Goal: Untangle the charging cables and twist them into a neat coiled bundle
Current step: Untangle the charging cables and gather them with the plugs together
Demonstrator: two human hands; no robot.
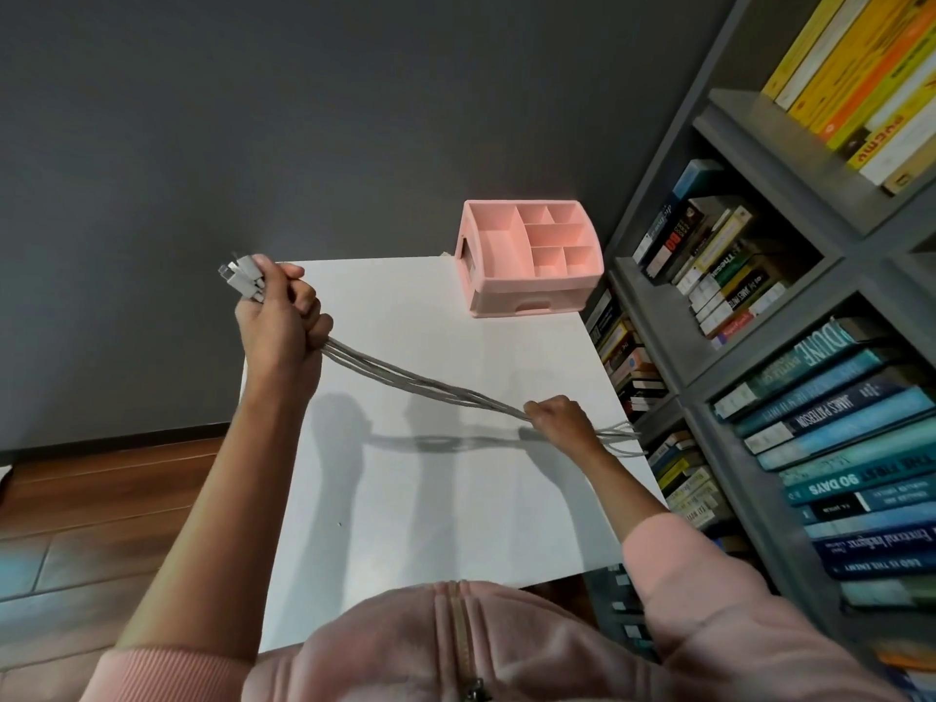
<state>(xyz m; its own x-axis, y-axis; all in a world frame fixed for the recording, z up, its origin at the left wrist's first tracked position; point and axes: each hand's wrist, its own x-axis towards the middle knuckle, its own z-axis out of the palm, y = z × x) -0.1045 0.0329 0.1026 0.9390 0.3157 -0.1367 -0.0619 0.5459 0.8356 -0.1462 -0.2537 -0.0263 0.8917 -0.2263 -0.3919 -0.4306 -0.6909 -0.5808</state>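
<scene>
Several grey charging cables (425, 385) run side by side in the air above a white table (456, 499). My left hand (281, 316) is raised at the table's far left corner and grips them in a fist near one end; their grey plugs (243, 278) stick out above my fingers. My right hand (559, 418) holds the same strands lower down near the table's right edge, fingers curled round them. The loose tails (620, 438) fan out past that hand over the table edge. The stretch between both hands looks fairly straight and taut.
A pink desk organiser (532, 255) with several open compartments and a drawer stands at the table's far right corner. A grey bookshelf (759, 276) full of books lines the right side. A dark wall is behind; a wood floor (101, 499) lies to the left.
</scene>
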